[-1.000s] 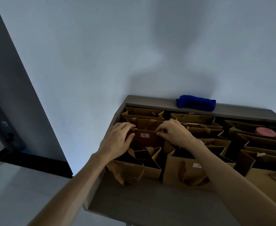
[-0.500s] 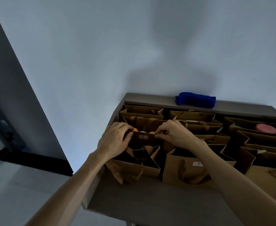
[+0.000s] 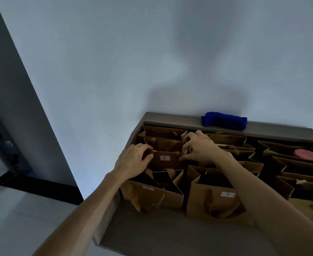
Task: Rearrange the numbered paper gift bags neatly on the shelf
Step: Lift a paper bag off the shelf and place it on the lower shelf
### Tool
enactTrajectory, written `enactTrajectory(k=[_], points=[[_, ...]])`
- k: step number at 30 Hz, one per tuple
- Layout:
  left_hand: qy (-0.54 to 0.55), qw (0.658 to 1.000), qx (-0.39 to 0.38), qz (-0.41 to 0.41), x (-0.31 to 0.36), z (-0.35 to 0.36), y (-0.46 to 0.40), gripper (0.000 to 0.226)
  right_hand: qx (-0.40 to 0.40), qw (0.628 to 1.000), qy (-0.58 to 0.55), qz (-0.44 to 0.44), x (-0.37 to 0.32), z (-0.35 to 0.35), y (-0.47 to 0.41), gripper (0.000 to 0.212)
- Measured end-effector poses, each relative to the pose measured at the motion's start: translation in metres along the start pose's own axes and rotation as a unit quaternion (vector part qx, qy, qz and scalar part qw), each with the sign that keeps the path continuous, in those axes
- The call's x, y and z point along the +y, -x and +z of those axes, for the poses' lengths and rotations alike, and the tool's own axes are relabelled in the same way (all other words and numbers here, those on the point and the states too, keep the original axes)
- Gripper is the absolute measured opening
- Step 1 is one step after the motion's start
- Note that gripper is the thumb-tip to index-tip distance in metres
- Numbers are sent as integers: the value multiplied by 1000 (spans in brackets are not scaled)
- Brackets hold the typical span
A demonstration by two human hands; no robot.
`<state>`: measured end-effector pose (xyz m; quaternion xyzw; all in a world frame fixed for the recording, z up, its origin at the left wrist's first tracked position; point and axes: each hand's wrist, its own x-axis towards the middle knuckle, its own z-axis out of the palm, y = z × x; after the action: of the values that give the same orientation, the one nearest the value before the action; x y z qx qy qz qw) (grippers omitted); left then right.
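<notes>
Several brown paper gift bags stand in rows on a grey shelf (image 3: 152, 230). In the left column, the bag labelled 9 (image 3: 167, 161) is held at both upper corners: my left hand (image 3: 133, 161) grips its left edge and my right hand (image 3: 201, 149) pinches its right edge. In front of it stands an open bag (image 3: 157, 195) with a small label and loose handles. The bag labelled 7 (image 3: 218, 202) stands to the right, partly under my right forearm. Two more bags (image 3: 163, 133) sit behind bag 9.
A rolled blue cloth (image 3: 226, 121) lies on the shelf's back ledge. At the right, more open bags (image 3: 300, 169) stand in rows, one holding a pink round object (image 3: 306, 154). A white wall rises behind; a dark doorway is at the left.
Both hands have shifted slightly back along bag 9, and its label now shows fully between them. The right hand reaches farther toward the rear bags.
</notes>
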<state>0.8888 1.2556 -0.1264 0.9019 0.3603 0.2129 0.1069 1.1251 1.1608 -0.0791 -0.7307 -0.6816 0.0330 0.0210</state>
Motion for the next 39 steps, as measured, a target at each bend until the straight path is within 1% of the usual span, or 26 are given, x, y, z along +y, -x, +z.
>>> enactTrajectory(k=[3, 9, 14, 18, 21, 24, 27, 31, 32, 34, 36, 39], points=[[28, 1000, -2, 1, -1, -6, 1, 26, 6, 1000, -18, -19, -4, -1, 8, 34], [29, 999, -29, 0, -6, -11, 13, 21, -15, 997, -44, -58, 0, 0, 23, 27], [29, 999, -17, -1, -3, -11, 19, 20, -13, 998, 4, -69, -7, -1, 26, 29], [31, 999, -2, -6, -1, -9, 17, 21, -40, 997, 26, -65, -10, 6, 20, 27], [36, 999, 31, 12, -1, -6, 10, 23, -38, 997, -11, -63, -11, 12, 10, 21], [54, 997, 54, 10, -2, -4, -1, 25, -26, 994, -88, -57, -9, 15, -2, 21], [107, 992, 59, -13, -1, -6, -9, 31, 1, 986, -166, -37, -5, 17, -8, 18], [198, 975, 89, -35, 1, -16, -14, 39, 49, 979, -198, -22, 1, 10, -5, 20], [216, 971, 95, -42, 0, -19, -15, 44, 66, 975, -212, -16, 2, 4, -3, 21], [260, 959, 98, -61, -1, -27, -18, 63, 99, 963, -249, -10, 5, -11, -1, 20], [318, 939, 97, -84, 3, -35, -20, 80, 123, 956, -267, -17, 8, -29, 4, 18], [370, 920, 95, -84, 11, -49, -24, 86, 153, 946, -283, -29, 13, -58, 14, 18]])
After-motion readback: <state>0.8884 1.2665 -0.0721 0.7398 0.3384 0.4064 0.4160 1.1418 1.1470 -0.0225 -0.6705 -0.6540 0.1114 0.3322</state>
